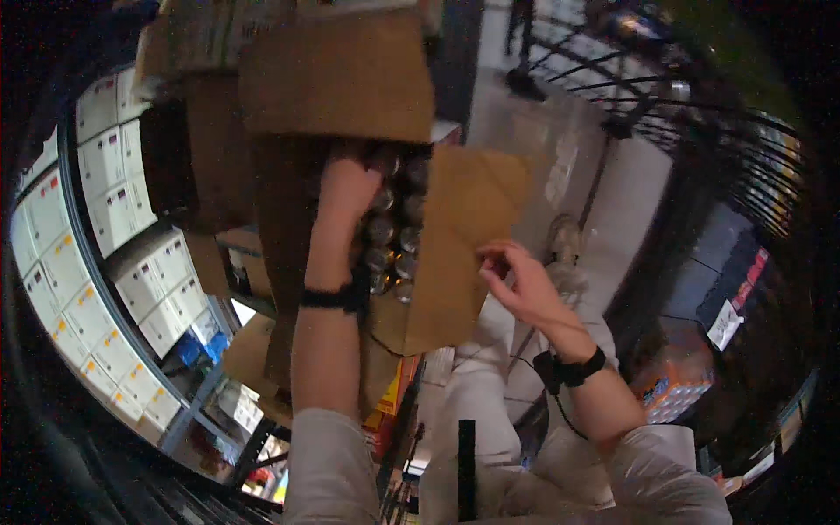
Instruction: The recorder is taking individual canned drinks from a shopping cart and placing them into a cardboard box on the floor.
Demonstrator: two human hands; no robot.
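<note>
Left hand (348,182), closure indeterminable, may jostle cans (381,230) if withdrawn askew; right hand (518,282), loosely spread, at edge of carton flap (457,241).

containers (381,231) stand in a carton (459,249), right of shelves (138,308) holding boxes (89,313).

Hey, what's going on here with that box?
A person has their left hand inside an open brown cardboard box holding round, shiny metal-topped containers; what that hand grips, if anything, is hidden. The right hand is at the outer edge of the box's tan cardboard side flap, partly open, though whether it touches the flap is unclear.
</note>
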